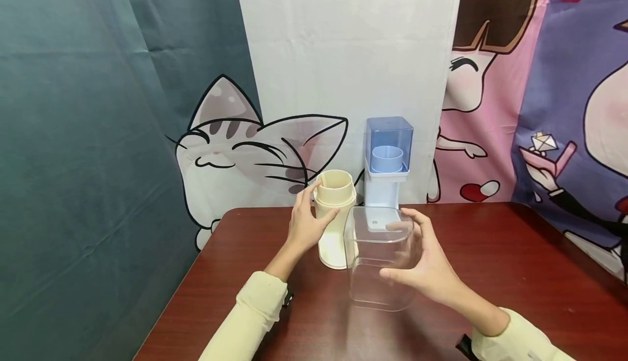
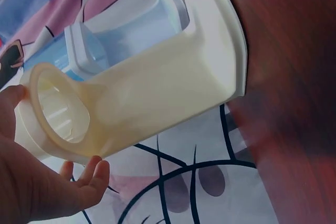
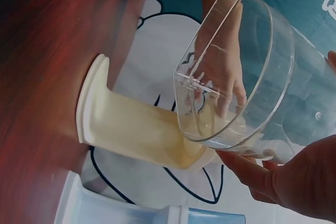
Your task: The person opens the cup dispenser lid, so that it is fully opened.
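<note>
A cream-coloured dispenser stand [image 1: 331, 244] with a round cup-like top stands upright on the table. My left hand [image 1: 306, 223] holds it by the top, thumb and fingers on opposite sides of the collar, as the left wrist view shows with the open ring [image 2: 37, 103]. My right hand [image 1: 434, 265] grips a clear plastic container [image 1: 370, 282] by its side, raised in front of the stand. In the right wrist view the container [image 3: 281, 77] is see-through, with nothing visible inside, and overlaps the stand's top; whether they touch I cannot tell.
Behind the container stands a second dispenser [image 1: 382, 189], white below with a translucent blue box on top. The reddish-brown table [image 1: 490, 274] reaches back to a printed cloth backdrop [image 1: 343, 50] with cartoon figures.
</note>
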Action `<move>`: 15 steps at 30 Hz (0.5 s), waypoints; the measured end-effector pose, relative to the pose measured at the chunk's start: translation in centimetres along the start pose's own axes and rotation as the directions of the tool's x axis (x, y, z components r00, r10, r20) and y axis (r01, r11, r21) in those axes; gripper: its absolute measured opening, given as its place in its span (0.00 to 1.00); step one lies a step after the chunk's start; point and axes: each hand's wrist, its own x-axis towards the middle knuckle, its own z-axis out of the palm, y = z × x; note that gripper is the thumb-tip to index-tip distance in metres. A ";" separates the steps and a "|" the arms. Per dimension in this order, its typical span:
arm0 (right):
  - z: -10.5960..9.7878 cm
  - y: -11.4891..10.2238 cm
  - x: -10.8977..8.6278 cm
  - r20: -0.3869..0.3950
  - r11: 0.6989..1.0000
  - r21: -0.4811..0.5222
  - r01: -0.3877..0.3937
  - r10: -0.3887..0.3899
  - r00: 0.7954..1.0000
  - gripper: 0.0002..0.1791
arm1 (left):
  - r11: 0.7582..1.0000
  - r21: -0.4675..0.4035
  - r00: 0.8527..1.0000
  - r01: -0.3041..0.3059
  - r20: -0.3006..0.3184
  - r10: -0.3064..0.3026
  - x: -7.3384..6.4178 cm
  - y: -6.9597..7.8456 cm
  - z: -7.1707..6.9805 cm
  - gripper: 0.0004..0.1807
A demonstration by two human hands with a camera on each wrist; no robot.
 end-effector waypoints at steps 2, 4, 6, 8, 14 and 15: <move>0.0 0.1 0.0 0.006 1.000 -0.006 -0.010 0.010 1.000 0.60 | 1.000 0.003 1.000 0.006 0.012 -0.006 0.5 -0.1 -0.1 0.42; 0.0 0.3 0.0 0.014 1.000 -0.004 -0.004 0.004 1.000 0.59 | 1.000 0.010 1.000 0.011 0.023 -0.011 1.0 -0.3 -0.1 0.42; 0.1 0.4 0.0 0.019 1.000 0.001 -0.003 0.003 1.000 0.59 | 1.000 0.019 1.000 0.015 0.025 -0.016 1.4 -0.5 -0.1 0.42; 0.2 0.6 0.1 0.018 1.000 -0.008 0.008 -0.008 1.000 0.59 | 0.999 0.034 0.999 0.022 0.025 -0.023 1.8 -0.6 0.0 0.42; 0.7 1.0 0.1 0.015 0.998 -0.049 0.029 -0.028 0.999 0.59 | 0.997 0.058 0.999 0.042 0.028 -0.044 2.8 -1.2 0.4 0.41; 0.7 1.1 0.0 0.014 0.998 -0.064 0.024 -0.023 1.000 0.59 | 0.998 0.053 0.998 0.045 0.031 -0.047 2.9 -1.3 0.5 0.41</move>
